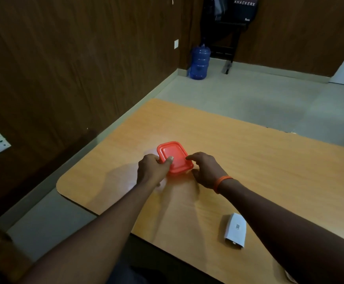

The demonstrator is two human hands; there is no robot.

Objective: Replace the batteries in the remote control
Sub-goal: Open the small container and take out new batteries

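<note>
Left hand (151, 168) grips red box (175, 157) by its near-left edge, thumb on lid; right hand (205, 168) loose, fingertips touching it; white remote (235, 230) face-down on worktop (249, 160)

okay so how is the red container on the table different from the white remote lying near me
The red container is a bright red-orange rounded rectangle with a lid on; the white remote is a slimmer white shape with a small dark label. The container sits mid-table, the remote close to the near edge. The left hand grips the container and the right hand is at its other side; nothing touches the remote. Both rest on the wooden table.
</note>
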